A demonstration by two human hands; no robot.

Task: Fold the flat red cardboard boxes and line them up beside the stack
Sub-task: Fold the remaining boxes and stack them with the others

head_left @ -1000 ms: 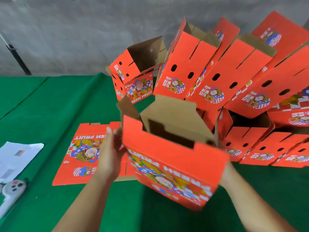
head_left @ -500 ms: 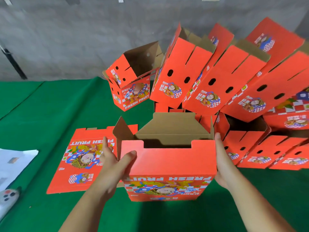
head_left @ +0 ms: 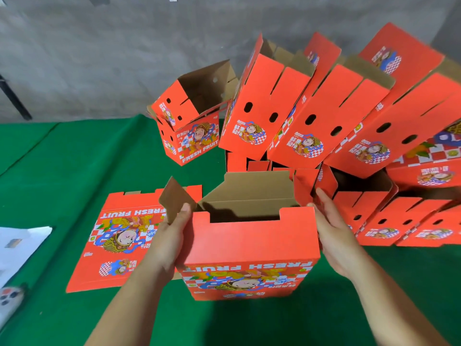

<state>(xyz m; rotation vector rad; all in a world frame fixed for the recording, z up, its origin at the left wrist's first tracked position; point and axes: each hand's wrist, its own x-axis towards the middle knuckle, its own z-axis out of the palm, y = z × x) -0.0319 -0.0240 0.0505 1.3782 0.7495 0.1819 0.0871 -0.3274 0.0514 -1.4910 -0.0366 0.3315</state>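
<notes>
Your left hand [head_left: 167, 242] and right hand [head_left: 333, 236] stand on either side of the opened red box [head_left: 249, 248], which sits upright on the green desk [head_left: 74, 158] with its top open and brown inside showing. Your left hand presses flat against the box's left wall, fingers straight, its thumb up at the base of the brown side flap [head_left: 174, 199] that sticks out there. Your right hand lies open along the right wall, fingers extended and reaching up to the red flap [head_left: 305, 188] at that corner. Just beyond your left hand, a stack of flat boxes [head_left: 109, 240] lies on the desk, print side up. Past your right hand and further away, folded boxes [head_left: 311, 116] lean against one another in a pile. Well out from your left hand, white paper [head_left: 17, 243] rests at the desk's edge.
</notes>
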